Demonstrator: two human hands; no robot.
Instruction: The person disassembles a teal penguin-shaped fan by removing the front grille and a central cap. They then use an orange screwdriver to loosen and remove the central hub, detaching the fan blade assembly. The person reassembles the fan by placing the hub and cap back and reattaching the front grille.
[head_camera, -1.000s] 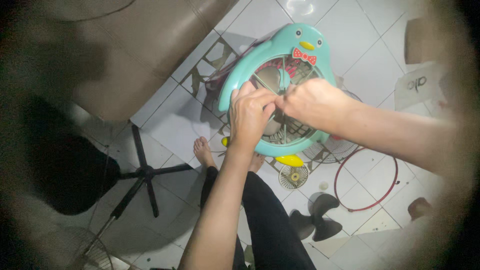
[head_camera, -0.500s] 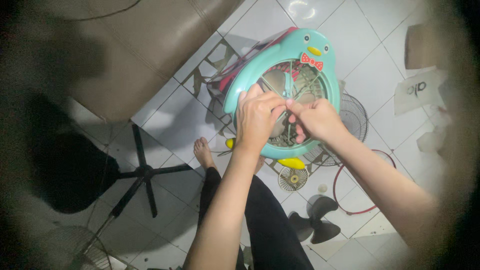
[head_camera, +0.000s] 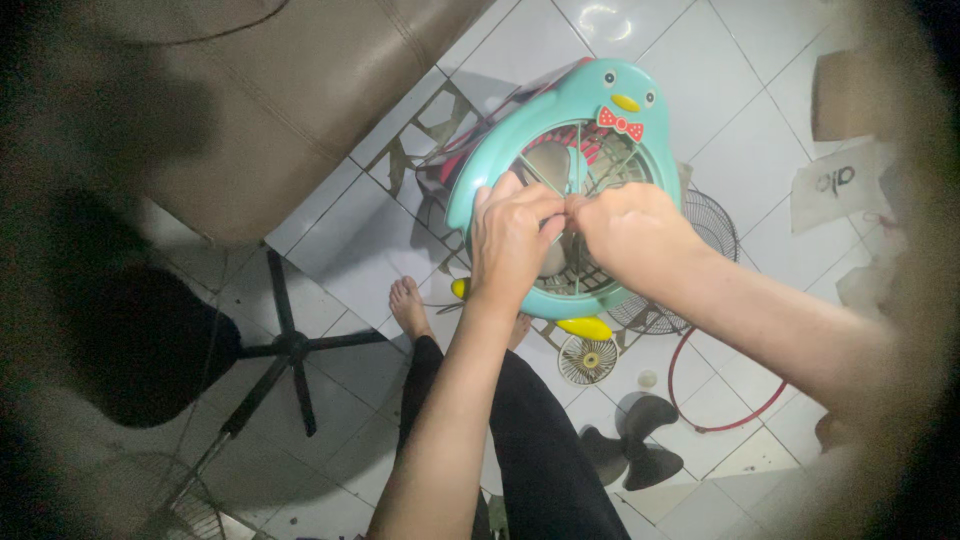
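Looking down from the head camera, I see both hands meeting at the front of a teal penguin-shaped fan (head_camera: 500, 180), which is held up above my lap and tilted toward me. My left hand (head_camera: 512, 245) lies over the lower left of the round opening, fingers curled and pinched narrow against the wire grille (head_camera: 600, 165). My right hand (head_camera: 632, 232) comes in from the right, knuckles up, its fingertips bunched tight and touching those of the left at the middle of the grille. What the fingertips grip is hidden behind the knuckles; it may be a wire of the grille or a small clip, and I cannot tell which.

The fan's face sits at the upper right of the ring: two dark eyes, a yellow beak (head_camera: 626, 102) and a red bow tie (head_camera: 620, 123). A yellow foot (head_camera: 585, 328) sticks out below the rim, just beside my right forearm. A grey blade shows through the wires behind the grille.

Below, on the white tiled floor (head_camera: 370, 250), my legs in black trousers (head_camera: 540, 450) run down the frame, with a bare foot (head_camera: 408, 305) on the tiles. Scattered near them are a round wire fan guard (head_camera: 715, 225), a small round grille (head_camera: 588, 360), a red ring (head_camera: 690, 410) and a dark loose fan blade (head_camera: 630, 450). A brown padded chair (head_camera: 300, 90) with a black star base (head_camera: 290, 350) stands to the left.
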